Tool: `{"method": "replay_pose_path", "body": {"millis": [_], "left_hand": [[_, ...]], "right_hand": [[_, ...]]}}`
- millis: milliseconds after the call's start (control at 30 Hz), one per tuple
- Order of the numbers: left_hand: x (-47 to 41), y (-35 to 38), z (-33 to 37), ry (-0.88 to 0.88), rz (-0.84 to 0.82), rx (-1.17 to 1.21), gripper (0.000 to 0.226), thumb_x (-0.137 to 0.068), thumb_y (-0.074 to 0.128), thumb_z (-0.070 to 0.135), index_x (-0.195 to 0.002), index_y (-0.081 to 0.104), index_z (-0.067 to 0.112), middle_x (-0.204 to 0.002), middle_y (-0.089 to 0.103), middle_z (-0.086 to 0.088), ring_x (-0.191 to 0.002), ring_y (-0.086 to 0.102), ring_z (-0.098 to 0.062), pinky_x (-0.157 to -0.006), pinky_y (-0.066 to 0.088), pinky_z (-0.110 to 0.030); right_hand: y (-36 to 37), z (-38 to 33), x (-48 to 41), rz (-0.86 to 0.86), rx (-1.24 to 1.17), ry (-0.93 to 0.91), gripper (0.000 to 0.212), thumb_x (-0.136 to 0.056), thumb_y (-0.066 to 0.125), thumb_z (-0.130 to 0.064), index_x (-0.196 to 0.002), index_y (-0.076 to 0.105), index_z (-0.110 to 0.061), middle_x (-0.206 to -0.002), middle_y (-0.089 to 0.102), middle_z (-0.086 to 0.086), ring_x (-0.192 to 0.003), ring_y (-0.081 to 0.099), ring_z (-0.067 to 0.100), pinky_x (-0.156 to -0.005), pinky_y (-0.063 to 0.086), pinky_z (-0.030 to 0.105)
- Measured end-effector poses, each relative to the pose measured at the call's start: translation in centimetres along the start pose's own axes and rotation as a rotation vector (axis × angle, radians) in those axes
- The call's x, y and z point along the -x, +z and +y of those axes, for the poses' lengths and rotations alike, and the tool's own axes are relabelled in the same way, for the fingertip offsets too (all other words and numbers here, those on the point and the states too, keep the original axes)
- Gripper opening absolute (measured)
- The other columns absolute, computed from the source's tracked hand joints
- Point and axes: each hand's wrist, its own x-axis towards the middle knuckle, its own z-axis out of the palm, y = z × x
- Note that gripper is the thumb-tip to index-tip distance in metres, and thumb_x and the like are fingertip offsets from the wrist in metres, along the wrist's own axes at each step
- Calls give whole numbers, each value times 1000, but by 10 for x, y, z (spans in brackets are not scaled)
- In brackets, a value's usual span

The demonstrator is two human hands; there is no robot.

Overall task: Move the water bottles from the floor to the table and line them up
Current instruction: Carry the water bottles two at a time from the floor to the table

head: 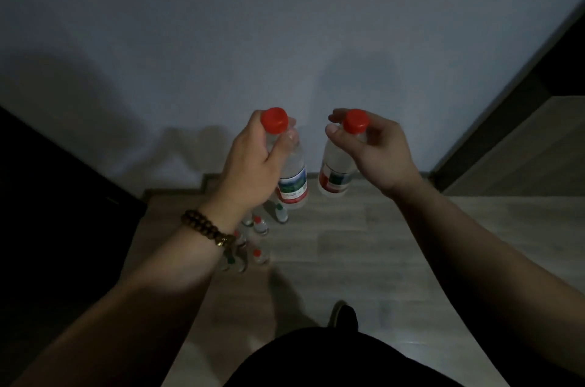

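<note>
At frame centre, left hand fingers grasp one bottle by its neck; right hand fingers pinch another bottle; more bottles on the floor below

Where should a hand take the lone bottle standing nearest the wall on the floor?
Grip the floor bottle at its neck, just under the cap, coming from above. It stands upright, slightly apart from the cluster of bottles, so the top is free and fingers can close round the narrow neck.
</note>
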Motion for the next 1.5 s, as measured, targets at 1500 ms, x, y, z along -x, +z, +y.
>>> {"method": "replay_pose_path", "body": {"millis": [1500], "left_hand": [[80,529,382,-363,-792,709,15,-74,75,18,-60,73,13,-59,62,-13,-56,63,-26,-65,57,-45]], "right_hand": [[-568,48,255,846,-141,440,24,-68,73,-22,-77,71,1,-73,73,20,-61,66,30,-67,58,62]]}}
